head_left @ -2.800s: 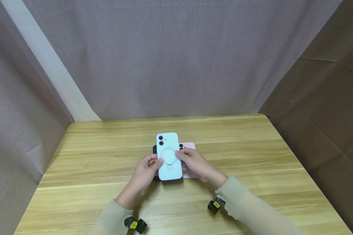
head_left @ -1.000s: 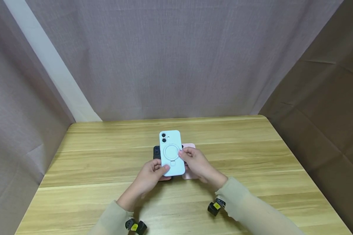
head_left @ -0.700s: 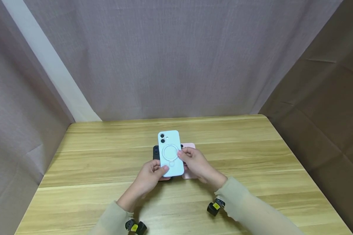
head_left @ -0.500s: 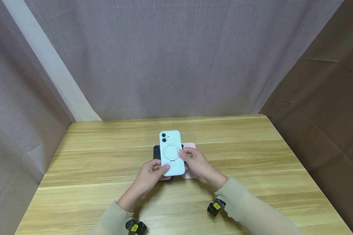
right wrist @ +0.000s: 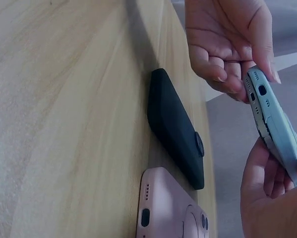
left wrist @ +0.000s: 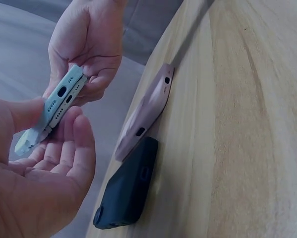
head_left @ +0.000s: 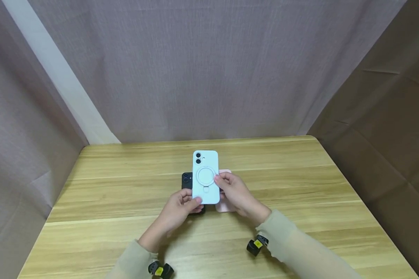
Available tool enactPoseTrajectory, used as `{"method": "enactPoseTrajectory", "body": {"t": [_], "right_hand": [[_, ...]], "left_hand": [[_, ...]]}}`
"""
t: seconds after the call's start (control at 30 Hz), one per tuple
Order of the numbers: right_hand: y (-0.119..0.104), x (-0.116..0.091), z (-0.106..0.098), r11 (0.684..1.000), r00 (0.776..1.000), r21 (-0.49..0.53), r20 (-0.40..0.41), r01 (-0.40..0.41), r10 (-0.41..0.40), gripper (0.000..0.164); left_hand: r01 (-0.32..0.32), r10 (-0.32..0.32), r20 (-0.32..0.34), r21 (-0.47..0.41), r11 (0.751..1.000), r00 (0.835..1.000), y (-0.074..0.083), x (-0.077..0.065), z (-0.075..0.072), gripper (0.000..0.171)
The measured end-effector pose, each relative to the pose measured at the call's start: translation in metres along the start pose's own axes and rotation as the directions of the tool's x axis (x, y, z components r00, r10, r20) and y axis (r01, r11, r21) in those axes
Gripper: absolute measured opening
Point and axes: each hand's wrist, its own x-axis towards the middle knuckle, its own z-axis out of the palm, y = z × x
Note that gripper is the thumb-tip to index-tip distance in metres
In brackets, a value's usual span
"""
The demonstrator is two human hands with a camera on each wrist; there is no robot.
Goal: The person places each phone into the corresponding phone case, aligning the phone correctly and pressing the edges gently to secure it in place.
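In the head view, a pale blue phone case [head_left: 205, 176] with a ring on its back is held raised between both hands. My left hand [head_left: 176, 209] pinches its lower left corner, thumb on the back. My right hand [head_left: 235, 192] grips its right edge, thumb beside the ring. From below, the left wrist view shows the case [left wrist: 54, 105] lying along a light-coloured phone [left wrist: 73, 95], their bottom edges side by side with a narrow gap. The right wrist view shows the same gap along the phone [right wrist: 256, 106]. The screen side is hidden from the head view.
On the wooden table [head_left: 125, 186], below the hands, lie a black phone or case [right wrist: 173, 126] at left and a pink one [right wrist: 163, 198] at right. Both are partly covered in the head view. Grey curtains [head_left: 209, 69] stand behind the table.
Both hands have moved the blue case slightly up and to the right, and it has turned more upright. Since the oldest frame, my left hand has shifted down to its lower corner.
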Motion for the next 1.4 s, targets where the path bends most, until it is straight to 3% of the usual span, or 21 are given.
{"method": "enactPoseTrajectory", "body": {"t": [0.13,0.5,0.77,1.03,1.27,1.4], "right_hand": [[-0.001,-0.001,0.000,1.000,1.000,0.011,0.000,-0.006,0.006,0.023],[0.002,0.000,-0.001,1.000,1.000,0.006,0.028,0.008,-0.009,0.024],[0.004,0.000,-0.004,0.999,0.999,-0.040,0.039,0.008,-0.006,0.025],[0.002,-0.003,0.001,0.999,0.993,-0.043,0.115,0.027,-0.022,0.023],[-0.001,-0.004,0.001,0.999,0.987,-0.023,0.162,0.027,-0.023,0.032],[0.001,-0.005,-0.001,0.998,0.978,-0.052,0.202,-0.034,0.044,0.034]], "left_hand": [[-0.031,0.032,-0.021,0.050,0.998,0.999,0.001,-0.001,0.002,0.025],[-0.058,0.059,-0.016,0.029,0.998,0.998,-0.001,0.000,0.002,0.019],[-0.011,0.009,0.036,0.039,0.999,0.999,-0.001,0.003,-0.003,0.027],[-0.013,0.005,-0.134,-0.063,0.998,0.991,0.008,0.008,-0.005,0.032],[-0.043,0.029,-0.179,-0.075,0.996,0.983,0.009,0.009,-0.006,0.030],[-0.064,0.046,-0.189,-0.090,0.994,0.981,0.009,0.010,-0.007,0.028]]}}
